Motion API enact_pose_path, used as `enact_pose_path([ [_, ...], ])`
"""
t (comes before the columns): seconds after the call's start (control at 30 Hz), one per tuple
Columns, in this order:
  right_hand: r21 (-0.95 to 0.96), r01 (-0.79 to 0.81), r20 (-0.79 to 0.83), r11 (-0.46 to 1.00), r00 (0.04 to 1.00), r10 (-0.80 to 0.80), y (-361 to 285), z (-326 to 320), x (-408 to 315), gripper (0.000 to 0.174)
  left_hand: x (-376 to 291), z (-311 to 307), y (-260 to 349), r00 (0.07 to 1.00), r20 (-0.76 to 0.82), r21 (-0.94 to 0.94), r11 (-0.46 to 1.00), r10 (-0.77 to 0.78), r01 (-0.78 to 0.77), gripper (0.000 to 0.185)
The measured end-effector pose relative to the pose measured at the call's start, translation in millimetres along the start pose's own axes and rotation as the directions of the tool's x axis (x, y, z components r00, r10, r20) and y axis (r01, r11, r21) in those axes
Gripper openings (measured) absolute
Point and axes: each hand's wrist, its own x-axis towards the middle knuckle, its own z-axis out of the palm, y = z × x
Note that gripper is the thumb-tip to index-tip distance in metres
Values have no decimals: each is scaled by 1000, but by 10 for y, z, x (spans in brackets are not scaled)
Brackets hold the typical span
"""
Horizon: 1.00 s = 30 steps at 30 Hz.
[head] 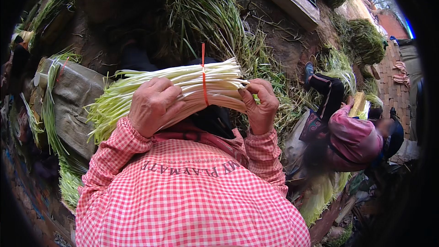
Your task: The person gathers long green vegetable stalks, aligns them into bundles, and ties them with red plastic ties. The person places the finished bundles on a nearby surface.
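Observation:
A thick bundle of pale green-and-white leafy stems, perhaps garlic chives, lies across my lap. Its white cut ends point right and its greener leaves fan out to the left. A red tie circles it nearer the white ends, with one loose tip standing up. My left hand grips the bundle left of the tie, with the fingers' far side hidden. At the right end, my right hand pinches a white stem end between thumb and fingers.
Long green leaves and trimmings are heaped ahead. On my left, tied stems hang over a cloth-covered block. A seated person handles stems on my right. A long pale block lies farther ahead, and grass-like bales stand beyond.

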Motion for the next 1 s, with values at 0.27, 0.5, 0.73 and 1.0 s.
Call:
enact_pose_path([
  [0.27,89,17,-56,996,998,-12,-51,165,57,14,-24,-51,-285,992,95,-198,975,-85,103,12],
  [0.5,177,-79,52,981,996,71,6,86,78,14,-58,28,-403,996,51,-218,973,-73,83,11],
  [0.73,221,302,-385,927,900,-202,89,-303,444,68,108,62,-716,920,265,-530,753,-290,390,12],
  [1.0,353,-223,247,909,959,140,345,621,698,63,-58,74,-613,856,389,-612,598,-341,517,13],
])
